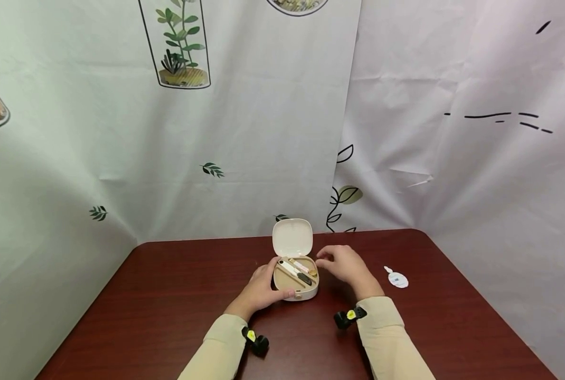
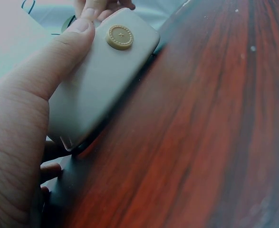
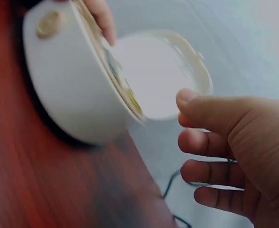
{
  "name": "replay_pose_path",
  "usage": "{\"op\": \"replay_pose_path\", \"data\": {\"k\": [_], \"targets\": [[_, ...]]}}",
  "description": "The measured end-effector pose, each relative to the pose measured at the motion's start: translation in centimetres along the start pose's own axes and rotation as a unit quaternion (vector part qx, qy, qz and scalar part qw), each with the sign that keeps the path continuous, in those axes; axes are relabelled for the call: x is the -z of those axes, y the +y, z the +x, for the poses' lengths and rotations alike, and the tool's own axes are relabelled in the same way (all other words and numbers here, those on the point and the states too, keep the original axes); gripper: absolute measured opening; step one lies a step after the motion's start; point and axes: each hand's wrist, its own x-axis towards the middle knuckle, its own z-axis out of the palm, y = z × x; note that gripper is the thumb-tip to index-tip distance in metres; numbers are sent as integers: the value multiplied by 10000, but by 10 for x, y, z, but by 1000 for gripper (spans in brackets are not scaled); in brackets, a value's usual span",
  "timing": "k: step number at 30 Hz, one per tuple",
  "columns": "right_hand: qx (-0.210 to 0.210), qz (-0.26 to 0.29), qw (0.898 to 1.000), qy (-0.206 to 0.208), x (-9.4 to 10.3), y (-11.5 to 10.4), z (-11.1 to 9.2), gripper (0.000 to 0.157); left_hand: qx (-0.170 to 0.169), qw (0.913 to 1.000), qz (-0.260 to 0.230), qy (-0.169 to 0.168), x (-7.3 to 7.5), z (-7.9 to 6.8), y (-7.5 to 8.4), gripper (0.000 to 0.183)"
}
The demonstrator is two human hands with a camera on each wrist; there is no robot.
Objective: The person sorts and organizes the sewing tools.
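Observation:
A small white case (image 1: 308, 294) stands on the table, its lid (image 1: 292, 237) raised at the back. My left hand (image 1: 260, 289) grips its left side, thumb along the front wall and fingers round the far side. In the left wrist view a tan button-shaped clasp (image 2: 120, 37) shows beyond the thumb. On the tan insert inside lie a slim white tool with a dark end (image 1: 294, 272) and a pinkish-white stick (image 1: 300, 265) with gold parts. My right hand (image 1: 346, 264) hovers at the case's right rim, fingers loosely bent, holding nothing in the right wrist view.
A white oval paper tag (image 1: 398, 279) lies on the dark red wooden table (image 1: 168, 301), right of the right hand. Behind the table's back edge hangs a pale printed cloth (image 1: 273, 132).

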Motion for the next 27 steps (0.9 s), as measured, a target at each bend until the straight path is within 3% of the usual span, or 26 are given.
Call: {"op": "replay_pose_path", "data": {"k": [11,17,21,27], "targets": [[-958,-197,9928,693,36,59,-21,18,-1,10000,16,13,-2,0,0,104],[-1876,-231,9754,1133,44,93,-41,30,29,10000,-5,-28,-2,-1,1,104],[-2336,-253,9659,1084,48,111,-52,35,29,10000,20,-15,-1,0,1,104],[-2526,-307,9639,783,52,124,-61,39,-16,10000,9,9,-1,-1,1,106]]}}
